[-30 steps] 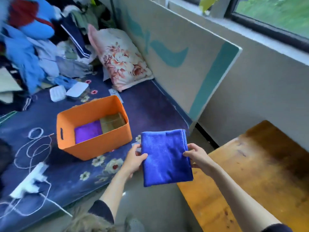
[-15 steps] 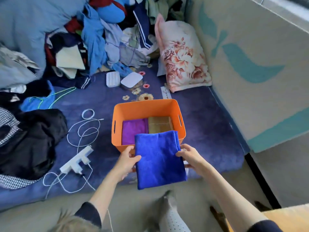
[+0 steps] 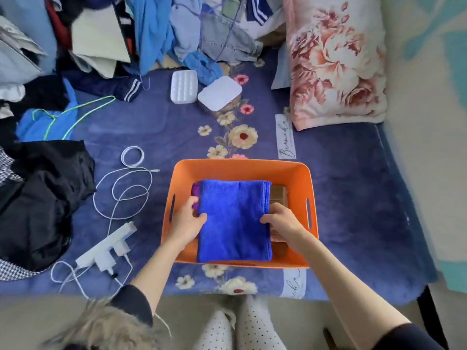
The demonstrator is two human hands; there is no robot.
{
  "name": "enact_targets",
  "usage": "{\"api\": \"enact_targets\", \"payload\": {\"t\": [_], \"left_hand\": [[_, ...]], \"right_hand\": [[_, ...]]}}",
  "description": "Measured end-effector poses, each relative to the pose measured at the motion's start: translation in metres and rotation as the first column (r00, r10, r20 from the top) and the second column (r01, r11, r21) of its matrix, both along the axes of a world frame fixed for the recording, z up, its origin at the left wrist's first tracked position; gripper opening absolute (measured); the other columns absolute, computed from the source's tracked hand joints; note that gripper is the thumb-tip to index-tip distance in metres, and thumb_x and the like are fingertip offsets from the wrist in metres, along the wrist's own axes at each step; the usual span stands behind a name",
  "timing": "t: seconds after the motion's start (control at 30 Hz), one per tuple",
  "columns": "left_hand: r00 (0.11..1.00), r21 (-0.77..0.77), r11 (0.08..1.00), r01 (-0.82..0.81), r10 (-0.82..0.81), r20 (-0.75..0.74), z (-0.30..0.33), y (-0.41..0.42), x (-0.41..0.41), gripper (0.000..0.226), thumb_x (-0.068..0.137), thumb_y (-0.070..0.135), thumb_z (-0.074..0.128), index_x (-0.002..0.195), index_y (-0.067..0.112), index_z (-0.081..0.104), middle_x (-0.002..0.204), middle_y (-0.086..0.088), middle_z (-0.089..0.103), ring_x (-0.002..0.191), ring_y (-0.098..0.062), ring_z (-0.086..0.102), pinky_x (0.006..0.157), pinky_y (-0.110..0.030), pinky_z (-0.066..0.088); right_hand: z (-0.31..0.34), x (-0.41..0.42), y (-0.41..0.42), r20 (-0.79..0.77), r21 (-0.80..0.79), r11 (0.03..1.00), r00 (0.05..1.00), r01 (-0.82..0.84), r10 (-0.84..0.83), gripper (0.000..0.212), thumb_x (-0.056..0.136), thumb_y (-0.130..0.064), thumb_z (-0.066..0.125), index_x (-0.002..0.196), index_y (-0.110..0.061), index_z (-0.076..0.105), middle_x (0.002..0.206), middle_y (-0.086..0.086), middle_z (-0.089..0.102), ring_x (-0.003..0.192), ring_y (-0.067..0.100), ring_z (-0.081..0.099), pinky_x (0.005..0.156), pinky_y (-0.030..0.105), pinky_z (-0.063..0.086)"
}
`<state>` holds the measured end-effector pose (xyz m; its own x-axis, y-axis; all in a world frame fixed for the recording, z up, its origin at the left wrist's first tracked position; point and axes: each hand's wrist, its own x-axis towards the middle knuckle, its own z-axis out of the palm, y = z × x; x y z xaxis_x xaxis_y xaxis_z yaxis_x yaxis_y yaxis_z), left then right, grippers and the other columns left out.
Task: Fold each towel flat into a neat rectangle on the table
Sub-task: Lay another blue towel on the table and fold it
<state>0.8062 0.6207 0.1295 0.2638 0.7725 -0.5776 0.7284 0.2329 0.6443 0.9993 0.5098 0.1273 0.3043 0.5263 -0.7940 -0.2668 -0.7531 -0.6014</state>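
A folded blue towel [image 3: 233, 221] lies as a flat rectangle inside an orange basket [image 3: 295, 173] on the bed. My left hand [image 3: 185, 222] grips its left edge and my right hand [image 3: 281, 222] grips its right edge, thumbs on top. Beneath it a purple towel [image 3: 195, 190] peeks out at the left and a brown towel [image 3: 278, 194] at the right, both mostly hidden.
The basket sits on a blue floral blanket [image 3: 353, 198]. White cables and a power strip [image 3: 106, 248] lie to the left, a black garment [image 3: 40, 198] farther left, a floral pillow [image 3: 333, 61] at the back right, and a clothes pile [image 3: 151, 29] behind.
Both hands carried the blue towel from near the wooden table over to the bed and lowered it into the orange basket, on top of the purple and brown towels.
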Motion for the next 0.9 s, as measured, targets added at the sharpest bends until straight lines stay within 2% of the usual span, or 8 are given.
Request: {"api": "enact_targets", "payload": {"t": [0.33, 0.5, 0.6, 0.7, 0.73, 0.8, 0.83, 0.9], "left_hand": [[0.936, 0.138, 0.978, 0.158, -0.104, -0.336, -0.100, 0.052, 0.006, 0.037, 0.089, 0.009, 0.052, 0.126, 0.008, 0.046, 0.124, -0.014, 0.055, 0.113, -0.034, 0.051, 0.095, -0.043, 0.041], [0.854, 0.242, 0.917, 0.316, -0.164, -0.495, -0.117, 0.062, 0.014, 0.032, 0.092, 0.010, 0.050, 0.123, 0.011, 0.042, 0.124, -0.014, 0.049, 0.100, -0.038, 0.057, 0.080, -0.046, 0.044], [0.835, 0.285, 0.901, 0.326, -0.134, -0.533, -0.119, 0.063, 0.016, 0.045, 0.089, 0.005, 0.051, 0.131, 0.015, 0.036, 0.127, -0.011, 0.044, 0.096, -0.036, 0.059, 0.073, -0.042, 0.043], [0.803, 0.300, 0.846, 0.441, -0.223, -0.552, -0.118, 0.057, 0.012, 0.064, 0.086, 0.004, 0.057, 0.141, 0.016, 0.026, 0.136, -0.009, 0.035, 0.109, -0.031, 0.054, 0.073, -0.036, 0.045], [0.762, 0.273, 0.799, 0.536, -0.318, -0.565, -0.119, 0.054, 0.010, 0.071, 0.086, 0.006, 0.059, 0.144, 0.017, 0.021, 0.146, -0.011, 0.024, 0.123, -0.031, 0.044, 0.083, -0.036, 0.045], [0.605, 0.154, 0.668, 0.728, -0.521, -0.602, -0.123, 0.050, 0.007, 0.090, 0.084, 0.019, 0.066, 0.149, 0.021, 0.003, 0.156, -0.013, -0.009, 0.143, -0.035, 0.006, 0.108, -0.037, 0.030], [0.522, 0.080, 0.615, 0.785, -0.586, -0.620, -0.126, 0.050, 0.007, 0.103, 0.080, 0.029, 0.070, 0.148, 0.023, -0.007, 0.154, -0.013, -0.022, 0.143, -0.036, -0.010, 0.114, -0.040, 0.019], [0.388, -0.037, 0.544, 0.838, -0.642, -0.661, -0.132, 0.057, 0.011, 0.125, 0.070, 0.044, 0.076, 0.144, 0.023, -0.022, 0.149, -0.015, -0.033, 0.139, -0.037, -0.024, 0.117, -0.044, 0.004]], "right_hand": [[-0.108, -0.016, 0.072, -0.061, -0.106, 0.994, 0.998, 0.011, -0.018, 0.025, 0.082, 0.003, 0.053, 0.098, -0.015, 0.056, 0.083, 0.001, 0.061, 0.069, 0.018, 0.060, 0.069, 0.040, 0.053], [-0.139, -0.027, 0.091, -0.011, -0.120, 0.992, 0.999, 0.040, -0.042, 0.029, 0.081, 0.000, 0.054, 0.105, -0.017, 0.057, 0.090, 0.004, 0.063, 0.079, 0.022, 0.059, 0.078, 0.044, 0.053], [-0.148, -0.027, 0.090, 0.031, -0.131, 0.989, 0.998, 0.065, -0.061, 0.025, 0.083, -0.002, 0.054, 0.101, -0.019, 0.056, 0.100, 0.005, 0.064, 0.090, 0.023, 0.060, 0.084, 0.042, 0.050], [-0.147, -0.030, 0.085, 0.235, -0.158, 0.984, 0.965, -0.082, 0.118, 0.031, 0.085, -0.010, 0.058, 0.116, -0.015, 0.054, 0.113, 0.010, 0.062, 0.100, 0.027, 0.057, 0.086, 0.038, 0.044], [-0.144, -0.033, 0.082, 0.379, -0.207, 0.954, 0.881, -0.215, 0.281, 0.039, 0.085, -0.014, 0.059, 0.123, -0.014, 0.050, 0.119, 0.011, 0.058, 0.107, 0.029, 0.054, 0.089, 0.038, 0.043], [-0.137, -0.039, 0.075, 0.680, -0.315, 0.816, 0.484, -0.484, 0.550, 0.059, 0.079, -0.017, 0.065, 0.134, -0.012, 0.045, 0.132, 0.012, 0.050, 0.119, 0.033, 0.048, 0.095, 0.042, 0.043], [-0.134, -0.043, 0.072, 0.772, -0.349, 0.735, 0.266, -0.581, 0.578, 0.069, 0.072, -0.017, 0.071, 0.135, -0.010, 0.045, 0.137, 0.014, 0.048, 0.124, 0.034, 0.047, 0.099, 0.044, 0.042], [-0.130, -0.047, 0.068, 0.824, -0.411, 0.600, 0.002, -0.686, 0.567, 0.088, 0.058, -0.029, 0.082, 0.136, -0.011, 0.048, 0.142, 0.013, 0.045, 0.131, 0.031, 0.044, 0.103, 0.048, 0.040]]}}
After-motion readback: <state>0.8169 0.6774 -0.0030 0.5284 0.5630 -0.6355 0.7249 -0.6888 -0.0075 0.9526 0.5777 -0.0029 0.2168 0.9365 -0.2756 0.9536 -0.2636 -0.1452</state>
